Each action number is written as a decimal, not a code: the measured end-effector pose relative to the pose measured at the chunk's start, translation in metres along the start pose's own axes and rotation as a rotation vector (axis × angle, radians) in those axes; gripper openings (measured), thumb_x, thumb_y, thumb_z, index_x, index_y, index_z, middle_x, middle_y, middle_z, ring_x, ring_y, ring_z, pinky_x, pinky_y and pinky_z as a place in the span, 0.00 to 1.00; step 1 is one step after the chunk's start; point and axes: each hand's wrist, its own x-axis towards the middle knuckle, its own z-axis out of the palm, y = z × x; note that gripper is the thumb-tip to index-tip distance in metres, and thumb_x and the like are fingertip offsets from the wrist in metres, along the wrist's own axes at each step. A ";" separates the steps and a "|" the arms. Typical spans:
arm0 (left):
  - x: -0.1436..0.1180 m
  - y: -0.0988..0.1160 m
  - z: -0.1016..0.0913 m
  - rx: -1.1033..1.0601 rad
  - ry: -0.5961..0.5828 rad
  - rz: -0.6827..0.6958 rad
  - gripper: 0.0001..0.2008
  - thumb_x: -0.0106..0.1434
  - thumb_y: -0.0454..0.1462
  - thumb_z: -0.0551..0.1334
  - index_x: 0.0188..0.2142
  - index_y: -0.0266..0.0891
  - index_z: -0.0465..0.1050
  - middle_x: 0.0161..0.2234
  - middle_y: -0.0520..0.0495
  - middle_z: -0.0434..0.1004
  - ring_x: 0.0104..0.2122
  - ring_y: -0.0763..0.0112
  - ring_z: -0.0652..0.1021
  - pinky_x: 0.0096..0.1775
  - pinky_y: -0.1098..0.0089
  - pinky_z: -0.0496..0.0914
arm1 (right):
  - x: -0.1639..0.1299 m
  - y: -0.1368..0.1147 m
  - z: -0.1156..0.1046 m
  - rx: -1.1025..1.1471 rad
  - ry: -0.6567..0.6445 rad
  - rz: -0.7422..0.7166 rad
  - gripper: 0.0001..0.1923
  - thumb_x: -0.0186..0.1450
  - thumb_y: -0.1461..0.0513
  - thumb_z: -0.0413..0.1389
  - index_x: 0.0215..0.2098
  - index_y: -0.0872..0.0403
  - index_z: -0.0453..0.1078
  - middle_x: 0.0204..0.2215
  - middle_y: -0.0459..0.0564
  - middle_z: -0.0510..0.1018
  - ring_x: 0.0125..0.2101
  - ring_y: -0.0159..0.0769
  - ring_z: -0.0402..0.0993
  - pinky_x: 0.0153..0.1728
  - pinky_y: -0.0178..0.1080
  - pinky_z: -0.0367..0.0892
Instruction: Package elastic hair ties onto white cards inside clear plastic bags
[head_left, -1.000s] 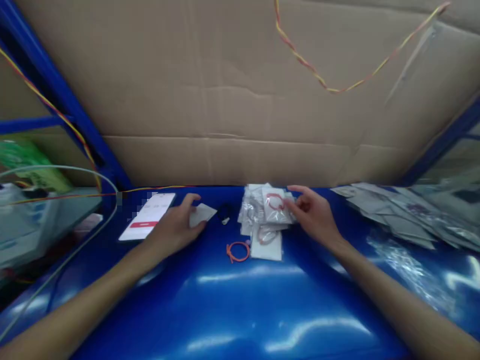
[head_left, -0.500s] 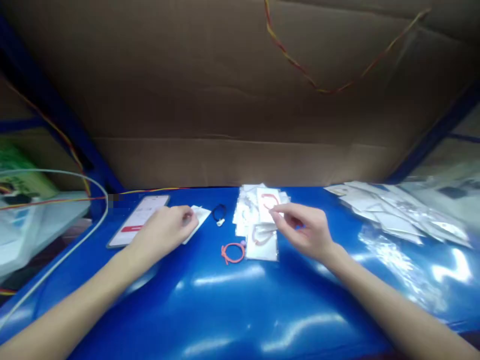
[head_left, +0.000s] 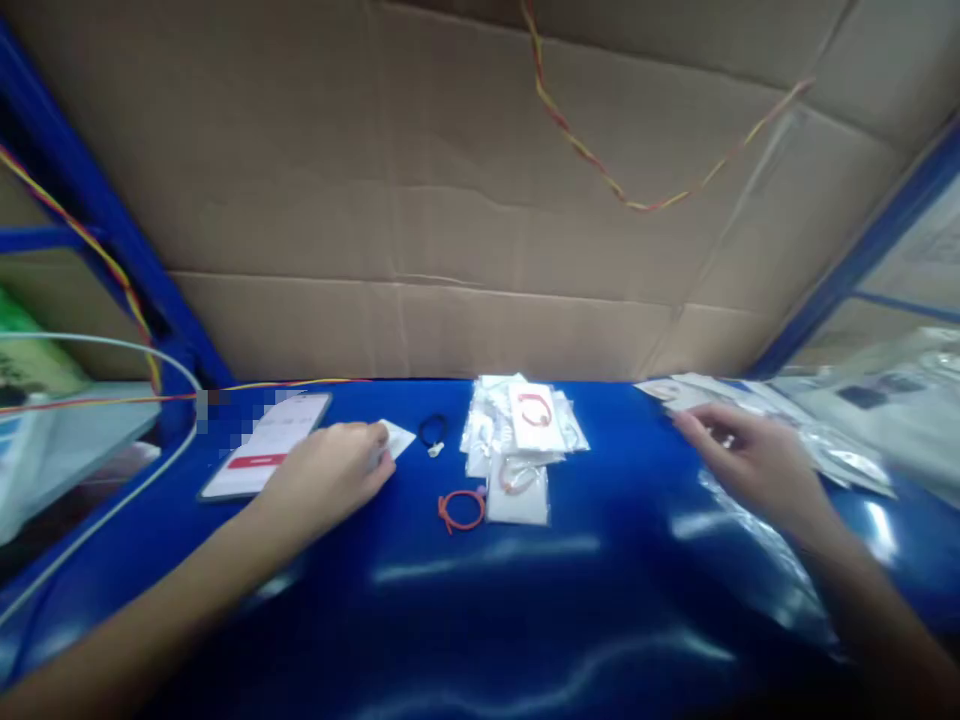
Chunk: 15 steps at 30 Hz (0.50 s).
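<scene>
Nearby, phone (head_left: 255, 445) partly behind left hand (head_left: 330, 467).

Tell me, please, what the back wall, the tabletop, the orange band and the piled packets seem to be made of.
Back wall: matte brown cardboard, judging by its creases. Tabletop: glossy blue plastic or painted metal, perhaps, since it shows reflections. Orange band: probably dull cord, thin and seemingly knotted; fibre unclear. Piled packets: apparently clear, shiny plastic around white card, given glints over pale backing.
</scene>
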 end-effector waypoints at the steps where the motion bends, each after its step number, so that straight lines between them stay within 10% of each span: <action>1: -0.001 0.000 0.001 0.037 -0.009 0.028 0.15 0.66 0.41 0.54 0.39 0.37 0.78 0.40 0.34 0.82 0.41 0.45 0.82 0.43 0.57 0.71 | -0.008 0.018 -0.008 -0.059 -0.040 0.054 0.20 0.66 0.44 0.57 0.33 0.48 0.80 0.24 0.49 0.82 0.21 0.44 0.78 0.23 0.43 0.69; 8: -0.001 -0.001 0.008 0.042 -0.022 0.025 0.14 0.69 0.43 0.52 0.40 0.38 0.73 0.42 0.34 0.81 0.44 0.44 0.81 0.44 0.56 0.71 | -0.075 0.099 -0.026 -0.123 -0.398 0.183 0.25 0.61 0.39 0.58 0.49 0.41 0.79 0.51 0.58 0.83 0.51 0.65 0.80 0.49 0.63 0.76; 15: 0.001 0.001 0.006 -0.023 0.010 -0.001 0.12 0.64 0.43 0.56 0.42 0.40 0.70 0.42 0.34 0.81 0.42 0.46 0.80 0.43 0.55 0.71 | -0.084 0.059 -0.002 -0.022 -0.400 0.035 0.25 0.67 0.47 0.59 0.61 0.38 0.72 0.55 0.56 0.80 0.54 0.62 0.77 0.55 0.61 0.74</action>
